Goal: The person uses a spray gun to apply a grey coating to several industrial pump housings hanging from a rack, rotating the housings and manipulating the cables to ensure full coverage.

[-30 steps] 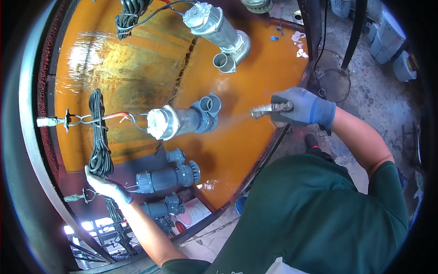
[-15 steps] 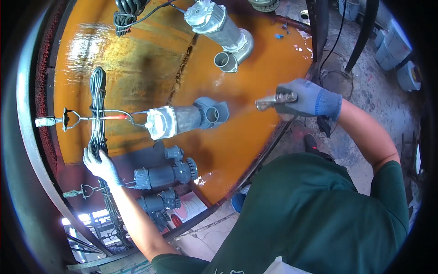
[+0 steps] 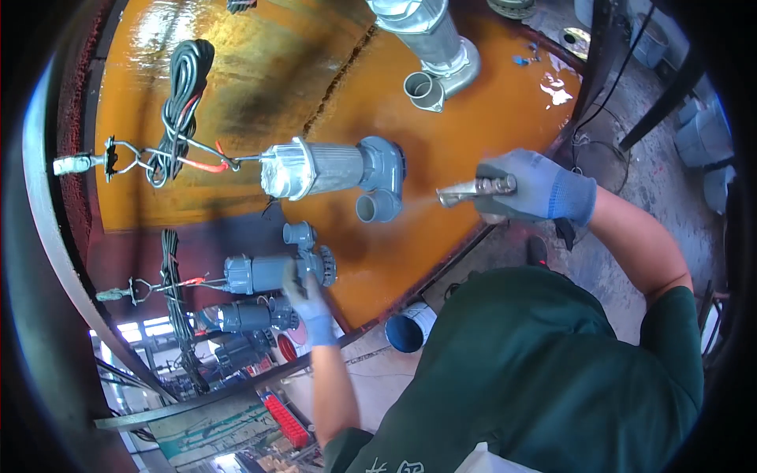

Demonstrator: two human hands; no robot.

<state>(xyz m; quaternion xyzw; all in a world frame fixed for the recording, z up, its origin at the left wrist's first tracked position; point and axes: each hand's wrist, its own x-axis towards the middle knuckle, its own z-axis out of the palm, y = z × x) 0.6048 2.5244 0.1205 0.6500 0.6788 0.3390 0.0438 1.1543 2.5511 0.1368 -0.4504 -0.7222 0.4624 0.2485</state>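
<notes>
- Spray gun (image 3: 473, 189): our right hand (image 3: 536, 185) wraps its fingers around it, right of the middle pump (image 3: 331, 167).
- Left hand (image 3: 312, 303): fingers apart, by a nearer pump (image 3: 254, 273).
- We should sweep the mist (image 3: 422, 209) evenly.

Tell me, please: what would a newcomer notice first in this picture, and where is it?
Probably the broad orange panel filling the upper middle of the picture. In front of it, near the centre, is a silver-and-grey pump with its outlet facing down; mist spreads toward it from the spray gun in the gloved right hand. Lower left of centre, the blurred left hand overlaps a fully grey pump.
</notes>
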